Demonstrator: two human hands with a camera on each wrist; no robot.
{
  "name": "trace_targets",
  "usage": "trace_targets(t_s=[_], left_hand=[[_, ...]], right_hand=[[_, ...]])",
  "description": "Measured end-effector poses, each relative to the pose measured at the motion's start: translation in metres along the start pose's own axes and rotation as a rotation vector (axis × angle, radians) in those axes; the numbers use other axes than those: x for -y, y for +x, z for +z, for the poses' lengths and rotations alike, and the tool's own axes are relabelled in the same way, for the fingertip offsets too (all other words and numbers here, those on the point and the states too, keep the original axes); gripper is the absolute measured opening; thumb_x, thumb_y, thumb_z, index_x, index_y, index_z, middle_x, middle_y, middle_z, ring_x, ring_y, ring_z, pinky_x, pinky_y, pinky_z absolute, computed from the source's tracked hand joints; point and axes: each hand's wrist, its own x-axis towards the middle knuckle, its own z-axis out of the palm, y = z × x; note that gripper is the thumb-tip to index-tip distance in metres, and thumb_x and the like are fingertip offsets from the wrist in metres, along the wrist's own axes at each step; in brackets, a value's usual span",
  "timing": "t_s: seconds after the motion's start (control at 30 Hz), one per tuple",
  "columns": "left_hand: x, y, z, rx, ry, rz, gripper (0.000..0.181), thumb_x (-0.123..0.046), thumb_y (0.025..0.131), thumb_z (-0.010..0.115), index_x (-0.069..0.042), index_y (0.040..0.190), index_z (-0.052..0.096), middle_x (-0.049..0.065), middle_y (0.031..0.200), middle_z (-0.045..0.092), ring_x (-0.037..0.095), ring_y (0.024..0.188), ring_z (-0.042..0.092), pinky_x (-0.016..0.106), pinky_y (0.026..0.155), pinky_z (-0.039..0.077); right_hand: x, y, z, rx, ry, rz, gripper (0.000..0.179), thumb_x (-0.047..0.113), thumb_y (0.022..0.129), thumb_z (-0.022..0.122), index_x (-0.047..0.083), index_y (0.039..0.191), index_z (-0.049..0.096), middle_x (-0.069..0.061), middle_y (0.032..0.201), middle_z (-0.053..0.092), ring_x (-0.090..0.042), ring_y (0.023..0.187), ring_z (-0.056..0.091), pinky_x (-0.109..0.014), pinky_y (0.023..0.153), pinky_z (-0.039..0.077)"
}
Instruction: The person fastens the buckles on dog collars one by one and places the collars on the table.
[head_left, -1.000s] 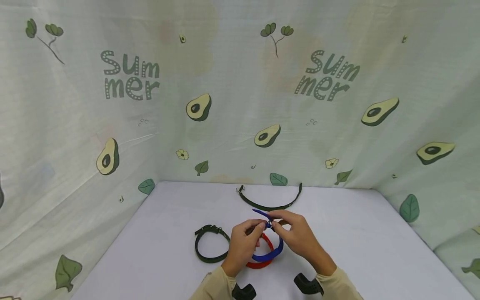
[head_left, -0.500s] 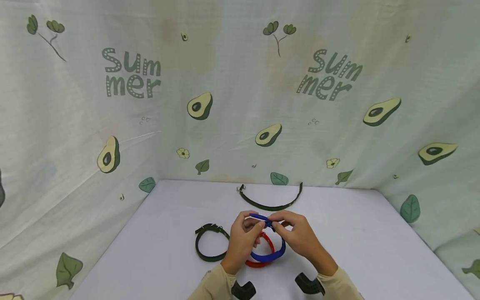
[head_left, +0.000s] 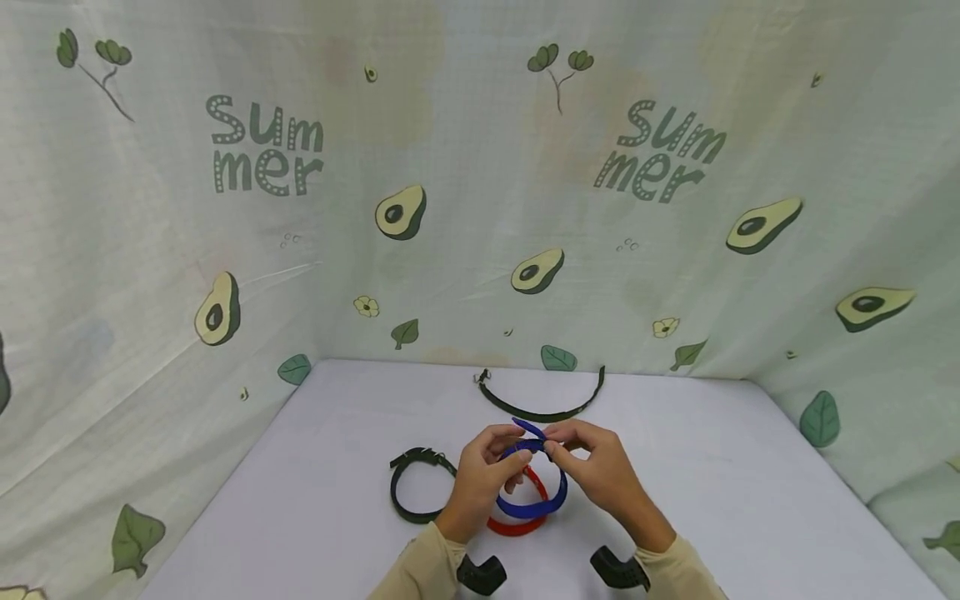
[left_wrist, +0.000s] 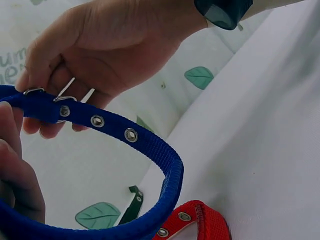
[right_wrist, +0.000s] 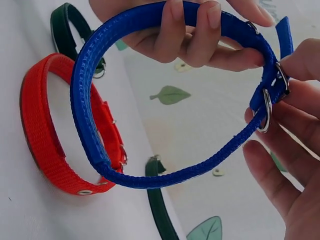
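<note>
A blue collar (head_left: 531,510) with metal eyelets hangs as a loop between my hands, above the white table. My left hand (head_left: 477,477) grips its band on the left, fingers curled over it in the right wrist view. My right hand (head_left: 600,467) pinches the collar beside its metal buckle (right_wrist: 282,80). The loose strap end (right_wrist: 285,37) sticks out past the buckle. A D-ring (right_wrist: 267,111) hangs close by. Beyond the loop lies a red collar (right_wrist: 37,125) on the table, partly hidden in the head view by the blue collar and my left hand.
Left of my hands lies a dark green collar (head_left: 420,517), closed in a loop. Another dark green collar (head_left: 540,417) lies open in a curve near the table's back edge. Patterned cloth (head_left: 450,333) walls stand behind and at both sides of the white table (head_left: 360,400).
My left hand has shifted slightly left from the buckle area along the blue band. The strap end, beside the left fingers half a second ago, now points up and free. My right hand stays nearly in place.
</note>
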Motion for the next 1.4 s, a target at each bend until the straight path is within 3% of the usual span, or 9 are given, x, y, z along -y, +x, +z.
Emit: trace_targets(t_s=[0.17, 0.4, 0.57, 0.77, 0.87, 1.03, 1.27, 1.4], left_hand=[[0.000, 0.001, -0.002, 0.030, 0.006, -0.009, 0.043, -0.021, 0.096, 0.071, -0.004, 0.133, 0.058, 0.011, 0.098, 0.068, 0.016, 0.072, 0.062, 0.024, 0.064, 0.052], [0.001, 0.000, 0.000, -0.014, 0.041, 0.022, 0.034, -0.023, 0.097, 0.068, -0.006, 0.127, 0.065, 0.009, 0.087, 0.066, 0.016, 0.070, 0.060, 0.022, 0.061, 0.051], [0.002, 0.000, 0.002, -0.039, 0.061, 0.006, 0.035, -0.025, 0.096, 0.070, -0.007, 0.126, 0.067, 0.009, 0.085, 0.067, 0.016, 0.070, 0.062, 0.023, 0.062, 0.052], [0.002, -0.001, 0.003, -0.032, 0.083, -0.005, 0.038, -0.027, 0.095, 0.071, -0.009, 0.128, 0.067, 0.024, 0.091, 0.065, 0.019, 0.073, 0.063, 0.027, 0.065, 0.054], [0.001, -0.001, 0.004, -0.027, 0.087, -0.031, 0.039, -0.030, 0.094, 0.072, -0.011, 0.128, 0.068, 0.024, 0.092, 0.066, 0.018, 0.074, 0.062, 0.028, 0.067, 0.055], [0.002, -0.002, 0.006, -0.027, 0.074, -0.072, 0.038, -0.030, 0.095, 0.072, -0.006, 0.125, 0.070, 0.017, 0.086, 0.065, 0.016, 0.071, 0.060, 0.025, 0.065, 0.054], [0.001, -0.002, 0.007, -0.042, 0.148, -0.062, 0.038, -0.036, 0.092, 0.073, -0.009, 0.119, 0.073, 0.006, 0.088, 0.063, 0.017, 0.065, 0.053, 0.023, 0.058, 0.048], [0.001, -0.002, 0.007, -0.047, 0.175, -0.045, 0.036, -0.037, 0.093, 0.073, -0.012, 0.120, 0.073, 0.003, 0.106, 0.069, 0.018, 0.089, 0.062, 0.027, 0.076, 0.055]], right_hand=[[-0.003, -0.001, -0.002, -0.048, 0.012, 0.005, 0.018, 0.006, 0.092, 0.073, 0.015, 0.107, 0.071, 0.004, 0.104, 0.071, -0.014, 0.089, 0.069, -0.031, 0.075, 0.057], [-0.001, -0.002, -0.001, -0.019, -0.018, -0.032, 0.039, 0.003, 0.093, 0.069, 0.016, 0.130, 0.067, -0.003, 0.115, 0.072, -0.013, 0.082, 0.067, -0.029, 0.063, 0.055], [0.004, -0.002, 0.003, -0.012, -0.037, -0.105, 0.045, -0.011, 0.088, 0.066, 0.005, 0.130, 0.066, -0.008, 0.112, 0.072, -0.014, 0.074, 0.062, -0.027, 0.056, 0.050], [0.027, 0.000, 0.005, -0.032, -0.040, -0.193, 0.045, -0.018, 0.084, 0.060, 0.002, 0.123, 0.070, -0.010, 0.102, 0.069, -0.011, 0.074, 0.056, -0.025, 0.053, 0.046], [0.027, -0.001, 0.006, -0.039, -0.035, -0.180, 0.043, -0.018, 0.084, 0.059, 0.002, 0.120, 0.072, -0.009, 0.099, 0.067, -0.011, 0.075, 0.054, -0.025, 0.053, 0.046], [0.010, -0.004, 0.011, -0.039, -0.001, -0.082, 0.042, -0.018, 0.085, 0.060, 0.006, 0.117, 0.074, -0.005, 0.101, 0.066, -0.017, 0.078, 0.058, -0.027, 0.056, 0.052], [-0.001, -0.004, 0.006, -0.013, 0.026, -0.055, 0.029, 0.002, 0.094, 0.069, 0.017, 0.118, 0.074, -0.004, 0.102, 0.068, -0.015, 0.083, 0.061, -0.027, 0.056, 0.053], [0.002, -0.003, 0.002, -0.007, -0.018, -0.065, 0.031, 0.007, 0.094, 0.070, 0.020, 0.123, 0.072, 0.002, 0.099, 0.068, -0.012, 0.083, 0.061, -0.027, 0.058, 0.053]])
